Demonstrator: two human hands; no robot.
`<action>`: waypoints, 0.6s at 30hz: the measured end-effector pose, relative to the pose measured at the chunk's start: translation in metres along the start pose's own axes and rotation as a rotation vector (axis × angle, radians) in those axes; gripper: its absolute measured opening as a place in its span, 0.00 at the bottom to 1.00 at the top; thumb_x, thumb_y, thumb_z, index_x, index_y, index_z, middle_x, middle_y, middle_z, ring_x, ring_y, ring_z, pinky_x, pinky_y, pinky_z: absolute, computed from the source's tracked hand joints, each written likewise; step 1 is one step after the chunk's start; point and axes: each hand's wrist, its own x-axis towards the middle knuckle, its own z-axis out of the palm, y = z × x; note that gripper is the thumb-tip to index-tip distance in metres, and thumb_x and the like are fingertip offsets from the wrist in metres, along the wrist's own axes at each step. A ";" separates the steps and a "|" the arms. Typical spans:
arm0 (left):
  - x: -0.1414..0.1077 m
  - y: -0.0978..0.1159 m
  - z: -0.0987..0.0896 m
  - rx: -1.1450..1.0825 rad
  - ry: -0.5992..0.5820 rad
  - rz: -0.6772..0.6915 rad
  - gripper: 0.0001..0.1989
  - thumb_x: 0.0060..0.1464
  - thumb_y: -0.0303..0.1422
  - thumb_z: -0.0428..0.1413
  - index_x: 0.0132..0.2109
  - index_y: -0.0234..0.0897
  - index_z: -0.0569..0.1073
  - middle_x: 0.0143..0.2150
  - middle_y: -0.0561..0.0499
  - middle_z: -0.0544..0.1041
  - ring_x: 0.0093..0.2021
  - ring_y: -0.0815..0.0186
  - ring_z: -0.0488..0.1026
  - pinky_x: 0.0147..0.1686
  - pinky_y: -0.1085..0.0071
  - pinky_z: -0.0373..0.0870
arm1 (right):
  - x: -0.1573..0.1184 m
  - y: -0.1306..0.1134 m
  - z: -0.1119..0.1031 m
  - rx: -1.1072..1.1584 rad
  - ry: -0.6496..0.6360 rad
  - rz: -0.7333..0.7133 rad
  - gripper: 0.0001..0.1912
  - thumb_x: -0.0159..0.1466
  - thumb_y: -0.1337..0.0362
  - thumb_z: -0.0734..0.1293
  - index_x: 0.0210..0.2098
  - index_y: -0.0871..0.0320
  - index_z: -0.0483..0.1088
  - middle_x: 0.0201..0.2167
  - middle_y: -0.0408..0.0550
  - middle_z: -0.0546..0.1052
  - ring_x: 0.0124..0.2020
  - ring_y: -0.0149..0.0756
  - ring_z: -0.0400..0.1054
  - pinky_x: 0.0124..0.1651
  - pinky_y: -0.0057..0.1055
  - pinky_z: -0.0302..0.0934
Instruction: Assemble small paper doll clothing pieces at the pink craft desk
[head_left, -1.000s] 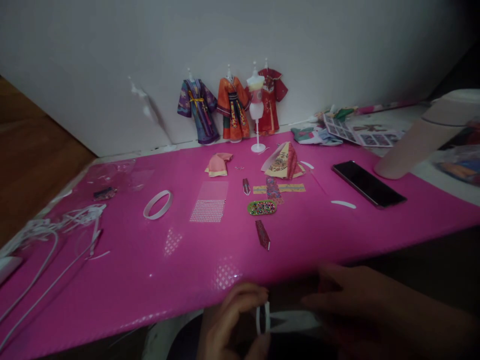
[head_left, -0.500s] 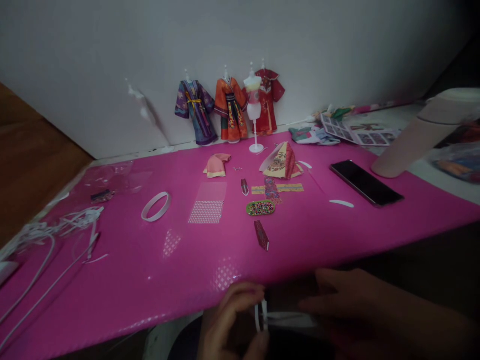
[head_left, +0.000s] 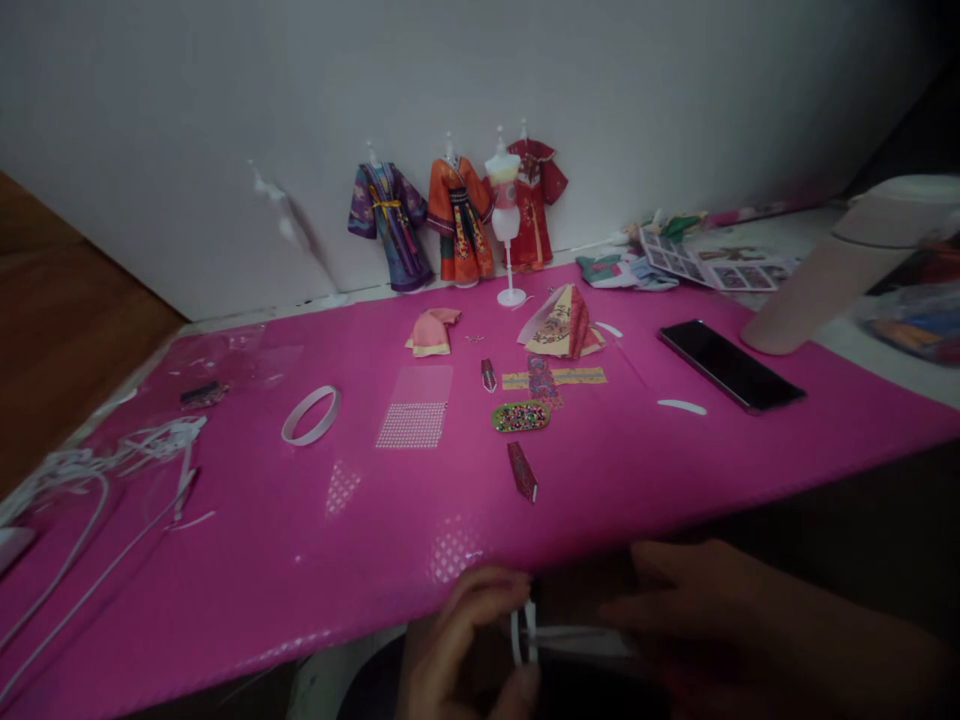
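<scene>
Hands work low at six o'clock, just off the near edge of the pink mat (head_left: 225, 560). Left hand (head_left: 457, 645) has its fingers curled together, pinching a small white tape loop (head_left: 523, 632) between thumb and fingertips. Right hand (head_left: 720, 620) lies close beside it at four o'clock; it is dim and blurred, and I cannot tell whether its fingers are closed on the pale strip running from the loop. Both sit below the mat's front lip, not on it.

Nearest on the mat, a small red folded piece (head_left: 523, 471) lies toward twelve o'clock from the hands, with open pink around it. Beyond it sits a green beaded oval (head_left: 521, 416). A white ring (head_left: 310, 414) lies at ten o'clock, well apart. White cables (head_left: 112, 470) crowd the nine o'clock edge. A black phone (head_left: 730, 365) rests at two o'clock. Three dressed mannequins (head_left: 457, 215) stand at the far edge against the wall.
</scene>
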 end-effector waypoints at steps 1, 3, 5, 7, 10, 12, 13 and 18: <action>-0.001 -0.001 0.000 0.006 -0.007 -0.003 0.17 0.56 0.34 0.63 0.53 0.46 0.77 0.50 0.45 0.81 0.50 0.53 0.80 0.46 0.61 0.80 | 0.000 0.000 0.000 -0.012 0.007 -0.006 0.24 0.62 0.70 0.71 0.54 0.38 0.75 0.43 0.42 0.75 0.38 0.35 0.73 0.38 0.28 0.70; -0.003 -0.002 -0.001 0.025 -0.017 -0.013 0.17 0.57 0.33 0.62 0.54 0.48 0.76 0.51 0.46 0.81 0.51 0.54 0.79 0.48 0.60 0.79 | 0.001 0.002 0.001 -0.032 0.019 -0.013 0.25 0.61 0.71 0.71 0.54 0.37 0.75 0.42 0.41 0.76 0.38 0.36 0.73 0.38 0.29 0.71; -0.004 -0.003 -0.001 0.042 -0.022 -0.025 0.18 0.57 0.33 0.62 0.55 0.50 0.76 0.52 0.47 0.80 0.52 0.55 0.79 0.49 0.60 0.79 | 0.001 0.003 0.002 -0.035 0.025 -0.015 0.26 0.61 0.71 0.71 0.54 0.37 0.75 0.43 0.41 0.76 0.38 0.36 0.74 0.38 0.29 0.71; -0.004 -0.003 -0.001 0.039 -0.022 -0.028 0.17 0.57 0.33 0.62 0.54 0.49 0.77 0.52 0.46 0.80 0.52 0.55 0.78 0.49 0.60 0.79 | 0.001 0.003 0.003 -0.037 0.033 -0.018 0.25 0.61 0.71 0.71 0.53 0.37 0.75 0.42 0.41 0.76 0.38 0.36 0.74 0.37 0.29 0.71; -0.002 -0.002 -0.002 0.001 -0.005 -0.021 0.16 0.56 0.34 0.63 0.53 0.47 0.78 0.50 0.45 0.81 0.51 0.54 0.79 0.48 0.60 0.79 | 0.001 0.002 0.004 -0.038 0.039 -0.029 0.25 0.61 0.71 0.71 0.53 0.37 0.75 0.41 0.40 0.76 0.37 0.35 0.74 0.36 0.28 0.71; -0.001 -0.001 -0.002 -0.015 0.001 -0.031 0.16 0.55 0.35 0.63 0.52 0.46 0.79 0.49 0.44 0.81 0.50 0.53 0.79 0.47 0.60 0.80 | 0.000 0.001 0.004 -0.038 0.041 -0.034 0.26 0.60 0.72 0.71 0.53 0.37 0.75 0.41 0.40 0.76 0.37 0.35 0.74 0.37 0.28 0.71; 0.000 0.000 -0.002 -0.017 0.001 -0.034 0.16 0.56 0.35 0.63 0.52 0.46 0.79 0.49 0.44 0.81 0.50 0.53 0.79 0.46 0.60 0.80 | 0.000 0.001 0.004 -0.039 0.040 -0.033 0.27 0.60 0.73 0.71 0.53 0.37 0.75 0.41 0.40 0.76 0.38 0.35 0.74 0.37 0.27 0.71; 0.000 0.000 -0.001 0.003 -0.013 -0.015 0.17 0.57 0.34 0.62 0.54 0.47 0.78 0.51 0.45 0.81 0.52 0.55 0.79 0.48 0.61 0.79 | -0.001 0.003 0.005 -0.051 0.050 -0.020 0.25 0.60 0.72 0.71 0.52 0.38 0.75 0.41 0.40 0.76 0.37 0.34 0.74 0.36 0.26 0.70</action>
